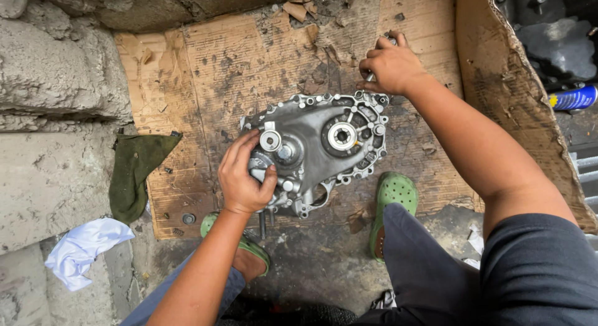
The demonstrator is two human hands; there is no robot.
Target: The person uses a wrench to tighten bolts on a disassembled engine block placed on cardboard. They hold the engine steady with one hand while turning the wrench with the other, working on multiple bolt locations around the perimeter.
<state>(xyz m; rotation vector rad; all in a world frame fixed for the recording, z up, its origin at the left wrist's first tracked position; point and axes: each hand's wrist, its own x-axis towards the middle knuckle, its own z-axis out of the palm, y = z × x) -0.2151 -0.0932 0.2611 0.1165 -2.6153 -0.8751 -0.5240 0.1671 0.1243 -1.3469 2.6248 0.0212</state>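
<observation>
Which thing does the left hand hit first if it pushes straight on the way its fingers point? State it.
Likely the round silver bearing cap on the grey cast-metal gearbox casing; the left hand's fingertips already appear to touch it.

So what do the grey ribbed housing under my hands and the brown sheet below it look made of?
The grey ribbed gear housing looks like cast aluminium: dull silvery, matte, with moulded ribs. The brown sheet looks like corrugated cardboard, stained and torn at its edges.
</observation>
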